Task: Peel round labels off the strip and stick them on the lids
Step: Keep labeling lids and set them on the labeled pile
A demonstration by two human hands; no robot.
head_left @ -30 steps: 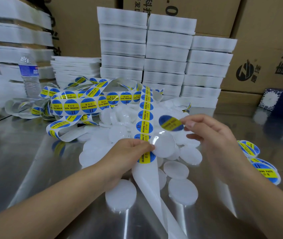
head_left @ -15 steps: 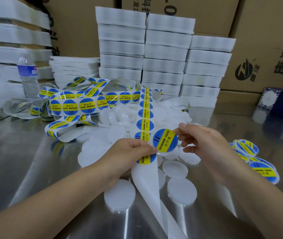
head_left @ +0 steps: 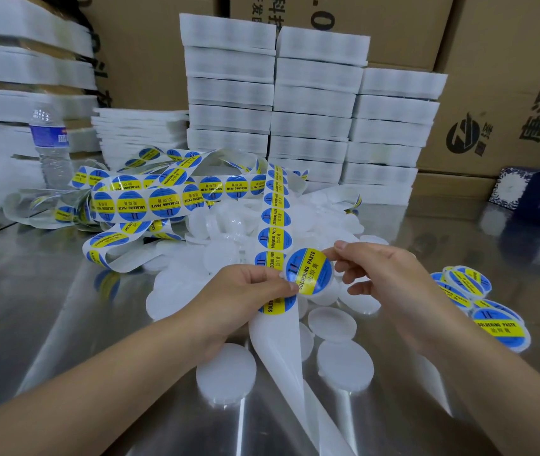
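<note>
A translucent white lid [head_left: 309,271] with a round blue-and-yellow "SOLDERING PASTE" label on its face is held between both hands above the table. My left hand [head_left: 245,292] pinches its lower left edge, together with the label strip [head_left: 275,218] that runs up the middle. My right hand [head_left: 380,274] pinches the lid's upper right edge with thumb and forefinger. The strip's bare white backing [head_left: 281,350] trails down toward me. Several plain white lids [head_left: 344,363] lie on the steel table [head_left: 48,324] under my hands.
Several labelled lids [head_left: 489,311] lie in a pile at the right. More strip coils [head_left: 137,202] lie at the left beside a water bottle [head_left: 49,143]. White foam trays [head_left: 311,110] and cardboard boxes [head_left: 505,93] are stacked behind.
The label that my right hand held free above the lid now sits on the lid's face. My right hand has come in to the lid's edge.
</note>
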